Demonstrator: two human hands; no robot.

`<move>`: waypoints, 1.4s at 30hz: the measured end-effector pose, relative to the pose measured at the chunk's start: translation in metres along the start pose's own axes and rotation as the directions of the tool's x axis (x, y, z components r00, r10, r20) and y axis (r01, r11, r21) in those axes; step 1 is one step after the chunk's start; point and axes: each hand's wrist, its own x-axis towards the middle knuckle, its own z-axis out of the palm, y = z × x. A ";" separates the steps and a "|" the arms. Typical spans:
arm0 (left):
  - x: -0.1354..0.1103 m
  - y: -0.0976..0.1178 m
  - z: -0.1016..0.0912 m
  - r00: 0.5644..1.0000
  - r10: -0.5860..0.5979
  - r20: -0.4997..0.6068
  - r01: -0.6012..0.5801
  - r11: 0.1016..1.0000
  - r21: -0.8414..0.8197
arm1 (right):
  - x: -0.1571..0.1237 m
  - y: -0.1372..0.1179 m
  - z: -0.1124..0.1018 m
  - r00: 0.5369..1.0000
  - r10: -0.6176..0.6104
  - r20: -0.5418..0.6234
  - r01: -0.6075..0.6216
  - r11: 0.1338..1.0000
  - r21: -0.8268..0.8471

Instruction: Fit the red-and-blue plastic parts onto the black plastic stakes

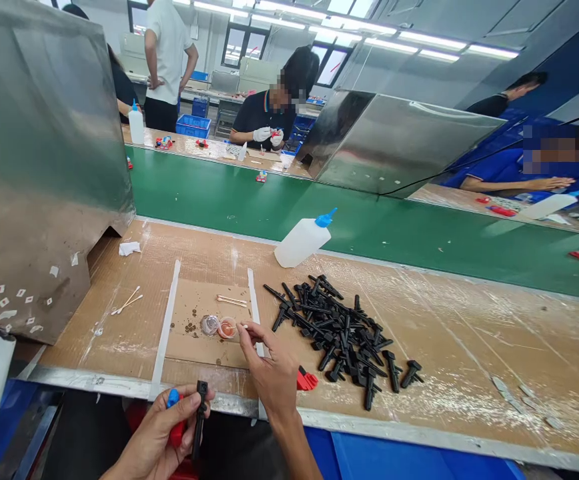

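My left hand (162, 427) is closed around a black plastic part (200, 417), held upright above the table's front edge. A red and blue piece (173, 398) sits in the same grip, partly hidden by the fingers. My right hand (274, 370) pinches a thin cotton swab (234, 327), whose tip is over a small round pot of orange-brown stuff (226, 328). Touching that pot is a clear round lid or dish (210, 325). Two cotton swabs (232, 301) lie behind them on a cardboard sheet (194, 350). A red part (306, 379) rests beside my right wrist.
A heap of black plastic parts (339, 327) lies to the right. Behind it a white bottle with blue cap (302, 243) stands tilted in view before the green conveyor belt (369, 223). More swabs (128, 301) and a metal panel (44, 167) are left. Co-workers sit across the belt.
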 end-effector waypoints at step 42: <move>0.003 0.003 -0.009 0.996 0.020 0.086 -0.019 1.000 -0.013 | -0.053 -0.056 -0.018 1.000 -0.028 0.011 0.023 0.954 0.298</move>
